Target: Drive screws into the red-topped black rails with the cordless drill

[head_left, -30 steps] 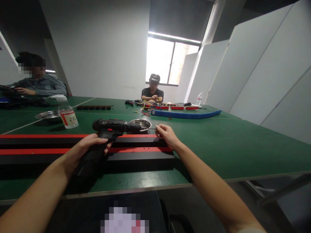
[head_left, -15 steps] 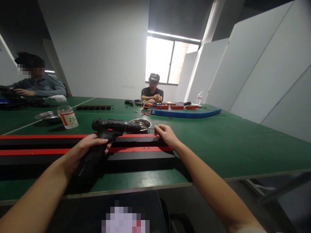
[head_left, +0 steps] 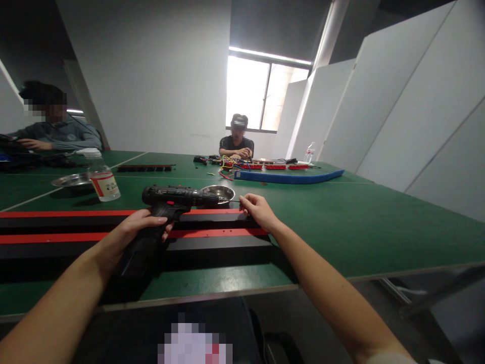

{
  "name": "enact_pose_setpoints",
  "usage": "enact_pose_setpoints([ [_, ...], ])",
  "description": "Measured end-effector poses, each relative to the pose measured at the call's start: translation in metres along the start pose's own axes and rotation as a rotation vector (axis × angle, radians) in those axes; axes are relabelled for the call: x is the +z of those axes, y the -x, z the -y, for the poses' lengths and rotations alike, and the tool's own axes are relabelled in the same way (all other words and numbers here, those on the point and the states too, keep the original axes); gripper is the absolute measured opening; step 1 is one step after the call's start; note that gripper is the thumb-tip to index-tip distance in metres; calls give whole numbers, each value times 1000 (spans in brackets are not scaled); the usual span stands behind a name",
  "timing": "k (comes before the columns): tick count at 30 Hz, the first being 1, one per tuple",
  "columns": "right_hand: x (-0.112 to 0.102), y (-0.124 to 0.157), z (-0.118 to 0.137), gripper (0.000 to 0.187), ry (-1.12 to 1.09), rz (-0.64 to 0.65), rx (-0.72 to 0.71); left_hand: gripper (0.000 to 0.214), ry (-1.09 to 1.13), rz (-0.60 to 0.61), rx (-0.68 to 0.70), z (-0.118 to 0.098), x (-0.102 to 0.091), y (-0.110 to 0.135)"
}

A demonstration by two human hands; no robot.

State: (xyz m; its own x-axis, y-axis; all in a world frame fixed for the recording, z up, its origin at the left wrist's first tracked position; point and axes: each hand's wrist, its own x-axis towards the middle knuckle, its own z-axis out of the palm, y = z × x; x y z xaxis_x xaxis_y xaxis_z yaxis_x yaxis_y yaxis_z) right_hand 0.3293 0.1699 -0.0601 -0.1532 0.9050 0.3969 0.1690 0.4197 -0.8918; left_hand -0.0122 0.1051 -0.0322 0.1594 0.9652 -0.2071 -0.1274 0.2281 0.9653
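Observation:
My left hand [head_left: 132,230] is wrapped round the grip of a black cordless drill [head_left: 172,196], held level with its thin bit pointing right. My right hand [head_left: 257,210] pinches at the tip of that bit, fingers closed; what they hold is too small to make out. Under both hands a long black and red rail [head_left: 212,233] lies across the green table [head_left: 359,227]. A small steel bowl [head_left: 222,192] sits just behind the drill's nose.
A clear bottle with a red label [head_left: 102,181] and a steel plate [head_left: 71,180] stand at the left. A person sits across the table by red parts, coloured wires and a long blue strip [head_left: 288,176]. Another person sits at far left. White partitions stand at right.
Almost nothing differs; the view has drifted slightly, and both hands keep their hold at the drill and its bit.

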Motion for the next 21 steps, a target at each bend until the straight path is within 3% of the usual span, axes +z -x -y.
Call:
enact_pose_setpoints([
  [21,1,3,7,48,-20,75,32,33,-15,29,17,-2,2,-1],
])
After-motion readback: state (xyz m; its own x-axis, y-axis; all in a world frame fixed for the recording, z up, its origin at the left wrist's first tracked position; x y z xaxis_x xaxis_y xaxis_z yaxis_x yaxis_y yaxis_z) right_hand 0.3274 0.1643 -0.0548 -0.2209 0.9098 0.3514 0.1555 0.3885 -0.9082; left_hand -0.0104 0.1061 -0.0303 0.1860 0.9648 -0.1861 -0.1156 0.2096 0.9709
